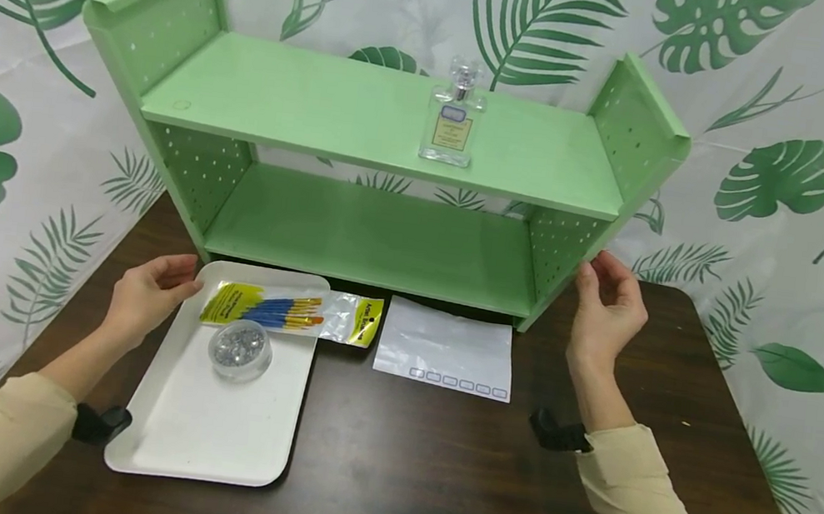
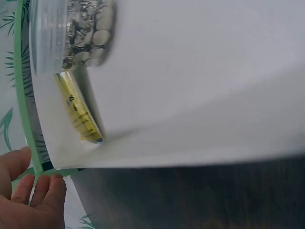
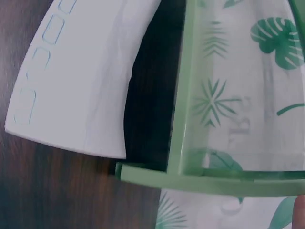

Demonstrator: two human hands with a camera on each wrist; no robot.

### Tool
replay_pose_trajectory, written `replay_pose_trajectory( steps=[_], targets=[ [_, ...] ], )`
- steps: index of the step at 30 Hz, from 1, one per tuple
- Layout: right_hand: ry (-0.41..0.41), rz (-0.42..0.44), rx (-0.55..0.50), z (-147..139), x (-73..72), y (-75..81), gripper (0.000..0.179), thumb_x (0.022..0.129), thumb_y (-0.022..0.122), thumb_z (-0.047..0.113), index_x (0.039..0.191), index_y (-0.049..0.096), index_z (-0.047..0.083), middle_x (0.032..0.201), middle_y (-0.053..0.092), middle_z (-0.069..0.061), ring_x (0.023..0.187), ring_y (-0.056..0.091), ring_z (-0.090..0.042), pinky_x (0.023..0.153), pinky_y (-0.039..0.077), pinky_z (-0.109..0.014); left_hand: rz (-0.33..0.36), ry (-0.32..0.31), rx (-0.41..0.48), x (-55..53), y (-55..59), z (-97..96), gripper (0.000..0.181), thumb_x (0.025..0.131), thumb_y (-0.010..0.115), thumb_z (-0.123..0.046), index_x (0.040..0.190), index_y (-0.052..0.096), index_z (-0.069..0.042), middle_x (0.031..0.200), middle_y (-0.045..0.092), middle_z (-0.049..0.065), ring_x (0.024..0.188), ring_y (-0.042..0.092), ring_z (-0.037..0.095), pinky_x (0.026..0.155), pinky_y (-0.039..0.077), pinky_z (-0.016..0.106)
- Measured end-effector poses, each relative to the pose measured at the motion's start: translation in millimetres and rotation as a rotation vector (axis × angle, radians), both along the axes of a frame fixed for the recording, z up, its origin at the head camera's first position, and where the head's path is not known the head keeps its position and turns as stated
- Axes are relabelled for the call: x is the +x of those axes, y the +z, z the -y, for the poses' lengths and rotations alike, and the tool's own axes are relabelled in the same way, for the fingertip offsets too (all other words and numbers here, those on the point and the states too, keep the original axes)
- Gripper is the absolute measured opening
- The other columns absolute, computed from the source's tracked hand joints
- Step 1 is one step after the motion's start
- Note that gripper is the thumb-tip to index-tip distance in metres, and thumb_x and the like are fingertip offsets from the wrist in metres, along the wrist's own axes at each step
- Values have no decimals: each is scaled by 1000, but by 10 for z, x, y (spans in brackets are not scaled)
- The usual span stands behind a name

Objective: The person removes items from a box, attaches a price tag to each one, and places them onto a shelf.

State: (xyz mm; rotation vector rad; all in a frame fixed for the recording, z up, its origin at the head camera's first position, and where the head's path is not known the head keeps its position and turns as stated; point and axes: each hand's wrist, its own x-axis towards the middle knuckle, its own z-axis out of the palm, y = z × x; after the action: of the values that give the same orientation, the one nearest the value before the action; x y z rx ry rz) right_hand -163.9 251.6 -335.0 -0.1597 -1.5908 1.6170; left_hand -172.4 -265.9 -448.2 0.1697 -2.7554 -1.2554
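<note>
A green two-tier shelf with perforated side panels stands on the table. My right hand is at its right side panel, thumb and fingertips right at the outer edge. In the right wrist view just one fingertip shows, beside the panel's edge. My left hand, fingers loosely bent, is between the shelf's lower left corner and the white tray. The left wrist view shows its thumb and fingers spread around that corner. A perfume bottle stands upright on the upper shelf.
A packet of blue-handled paintbrushes lies across the tray's far end, overhanging its right edge. A round clear tub of metal tacks sits in the tray. Right of it lies a white sheet on the dark table. Leaf-patterned cloth hangs behind.
</note>
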Motion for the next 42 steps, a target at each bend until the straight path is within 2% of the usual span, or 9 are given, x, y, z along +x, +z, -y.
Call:
replay_pose_trajectory(
  steps=[1, 2, 3, 6, 11, 21, 27, 34, 42],
  targets=[
    [6, -17, -30, 15, 18, -4, 22, 82, 67, -3, 104, 66, -6, 90, 63, -4, 85, 58, -14, 71, 50, -19, 23, 2, -5, 35, 79, -42, 56, 91, 61, -36, 132, 50, -1, 124, 58, 20, 103, 59, 13, 66, 52, 14],
    [11, -34, -57, 32, 37, -10, 22, 82, 67, -4, 104, 65, -7, 89, 62, -4, 84, 57, -14, 72, 50, -19, 21, 2, -3, 32, 62, -34, 56, 90, 61, -36, 132, 50, -1, 124, 58, 20, 103, 59, 13, 68, 54, 18],
    [15, -51, -84, 43, 43, -31, 23, 82, 66, -5, 104, 64, -8, 89, 62, -5, 84, 57, -15, 72, 51, -20, 36, -7, 12, 82, 165, -84, 54, 91, 62, -30, 133, 49, 2, 125, 56, 23, 106, 59, 22, 71, 55, 23],
    [49, -92, -130, 153, 117, -39, 22, 82, 65, -7, 104, 62, -9, 88, 60, -6, 81, 56, -16, 71, 51, -20, 41, -13, 17, 136, 252, -134, 52, 91, 63, -24, 132, 48, 4, 125, 55, 26, 110, 57, 31, 73, 55, 28],
    [162, -88, -128, 426, 222, -93, 23, 83, 65, -7, 105, 61, -10, 90, 61, -7, 80, 58, -15, 72, 52, -19, 87, 2, 20, 162, 300, -181, 48, 91, 61, -14, 133, 47, 4, 126, 54, 27, 113, 53, 37, 71, 53, 18],
    [460, 156, -2, 1098, 370, -299, 29, 84, 63, -8, 112, 57, -12, 94, 63, -1, 90, 60, -9, 79, 52, -19, 118, -16, 27, 195, 349, -223, 46, 91, 59, -5, 132, 45, 11, 122, 54, 32, 110, 54, 41, 61, 43, 5],
    [640, 250, 49, 1472, 421, -392, 31, 82, 63, -9, 112, 56, -12, 103, 62, -24, 91, 60, -9, 80, 52, -19, 106, -17, 12, 185, 334, -209, 43, 90, 58, -2, 129, 48, 12, 120, 56, 32, 107, 57, 40, 60, 44, 4],
    [853, 380, 120, 1875, 448, -560, 38, 82, 66, -7, 118, 55, -11, 111, 59, -29, 101, 60, -29, 79, 51, -18, 102, -22, -20, 168, 357, -194, 40, 87, 58, 2, 125, 51, 12, 116, 59, 31, 101, 59, 36, 59, 44, 6],
    [1000, 404, 170, 2172, 477, -741, 42, 81, 67, -5, 120, 53, -12, 111, 57, -33, 106, 56, -42, 86, 51, -21, 119, -17, -63, 140, 370, -203, 37, 86, 57, 3, 123, 55, 11, 112, 62, 29, 96, 61, 34, 58, 45, 10]
  ],
)
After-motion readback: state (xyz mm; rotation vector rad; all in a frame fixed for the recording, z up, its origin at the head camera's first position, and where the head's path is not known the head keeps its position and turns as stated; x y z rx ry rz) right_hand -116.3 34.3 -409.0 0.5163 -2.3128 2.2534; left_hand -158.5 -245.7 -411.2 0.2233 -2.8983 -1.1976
